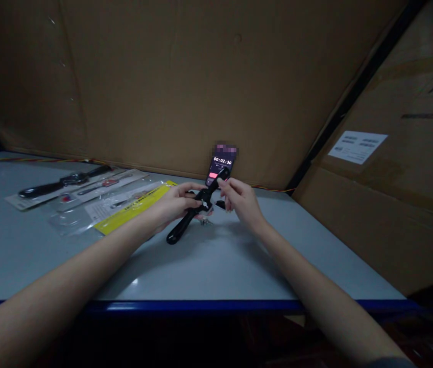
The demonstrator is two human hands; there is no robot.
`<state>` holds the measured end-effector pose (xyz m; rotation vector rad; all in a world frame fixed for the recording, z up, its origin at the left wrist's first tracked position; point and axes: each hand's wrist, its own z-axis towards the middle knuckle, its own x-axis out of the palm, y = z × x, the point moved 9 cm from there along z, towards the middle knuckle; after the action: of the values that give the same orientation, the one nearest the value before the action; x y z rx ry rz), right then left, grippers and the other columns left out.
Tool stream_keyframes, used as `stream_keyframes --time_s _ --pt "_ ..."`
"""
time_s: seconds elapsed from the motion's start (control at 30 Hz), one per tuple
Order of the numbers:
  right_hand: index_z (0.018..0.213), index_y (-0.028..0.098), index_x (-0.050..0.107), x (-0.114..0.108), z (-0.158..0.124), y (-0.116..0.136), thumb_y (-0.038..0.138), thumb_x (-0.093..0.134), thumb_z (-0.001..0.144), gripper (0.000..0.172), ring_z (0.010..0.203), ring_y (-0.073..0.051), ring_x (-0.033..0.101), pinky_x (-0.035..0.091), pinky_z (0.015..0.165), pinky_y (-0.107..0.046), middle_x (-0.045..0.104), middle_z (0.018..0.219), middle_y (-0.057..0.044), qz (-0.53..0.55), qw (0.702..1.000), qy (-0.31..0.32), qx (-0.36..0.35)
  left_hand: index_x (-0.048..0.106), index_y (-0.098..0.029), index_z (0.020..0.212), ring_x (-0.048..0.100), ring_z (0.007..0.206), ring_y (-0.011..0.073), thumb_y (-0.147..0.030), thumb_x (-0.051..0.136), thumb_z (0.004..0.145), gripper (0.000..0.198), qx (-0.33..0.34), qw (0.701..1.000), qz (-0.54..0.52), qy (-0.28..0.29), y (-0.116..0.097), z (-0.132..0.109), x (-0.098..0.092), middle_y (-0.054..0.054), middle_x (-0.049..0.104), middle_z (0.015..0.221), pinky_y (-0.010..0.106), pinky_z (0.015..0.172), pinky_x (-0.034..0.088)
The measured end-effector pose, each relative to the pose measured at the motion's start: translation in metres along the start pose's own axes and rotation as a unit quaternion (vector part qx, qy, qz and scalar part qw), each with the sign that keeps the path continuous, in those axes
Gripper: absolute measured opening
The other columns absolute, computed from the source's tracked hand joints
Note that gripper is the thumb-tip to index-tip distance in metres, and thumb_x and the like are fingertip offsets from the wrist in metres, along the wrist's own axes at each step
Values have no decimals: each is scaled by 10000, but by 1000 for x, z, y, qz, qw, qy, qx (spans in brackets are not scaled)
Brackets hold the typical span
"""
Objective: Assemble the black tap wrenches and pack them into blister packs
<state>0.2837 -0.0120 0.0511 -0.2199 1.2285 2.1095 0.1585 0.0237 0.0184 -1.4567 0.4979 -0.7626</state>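
The left grip (174,203) is closed on the middle of a black two-handled tool (202,195), slanting above the worktop (235,271). The right grip (241,197), narrow, is at its far handle; I cannot tell whether it pinches. Left fingers partly hide the tool's centre; a shiny piece (205,221) below is indistinct.

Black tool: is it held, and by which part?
The left hand holds the black tool at its middle; the right hand is at its far handle, but whether it grips is unclear.
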Motion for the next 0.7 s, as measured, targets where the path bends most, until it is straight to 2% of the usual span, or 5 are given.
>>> stream_keyframes --time_s 0.13,0.2,0.43,0.6,0.7 --pt "705 179 521 23 2 -8 537 564 741 363 384 -81 469 379 412 -214 523 463 45 144 978 135 66 570 -106 1031 628 695 144 36 534 672 388 4 1000 -9 -6 0 3 -3 81 646 870 261 616 487" --pt "739 185 513 30 0 -7 471 666 669 332 406 -82 492 398 416 -206 548 477 53 174 968 163 74 572 -116 1047 625 692 133 43 558 656 422 17 1000 -19 -4 -1 4 -6 61 652 851 264 649 481" --pt "753 198 513 31 0 -9 364 728 628 299 441 -80 525 410 421 -201 561 528 64 236 960 144 48 585 -152 1101 632 752 129 21 613 667 468 15 997 -48 51 0 5 -3 49 665 896 285 747 467" --pt "862 204 548 31 2 -1 304 766 582 368 526 -106 582 374 431 -196 534 546 80 292 943 161 13 587 -134 1127 631 808 140 16 586 701 452 30 995 -70 71 -5 4 0 80 658 989 282 764 475" --pt "870 196 584 31 1 2 278 753 602 328 495 -80 525 322 410 -190 526 566 74 288 943 168 6 575 -119 1149 634 844 164 9 566 721 447 16 993 -69 90 -4 2 4 106 654 1006 311 793 475"
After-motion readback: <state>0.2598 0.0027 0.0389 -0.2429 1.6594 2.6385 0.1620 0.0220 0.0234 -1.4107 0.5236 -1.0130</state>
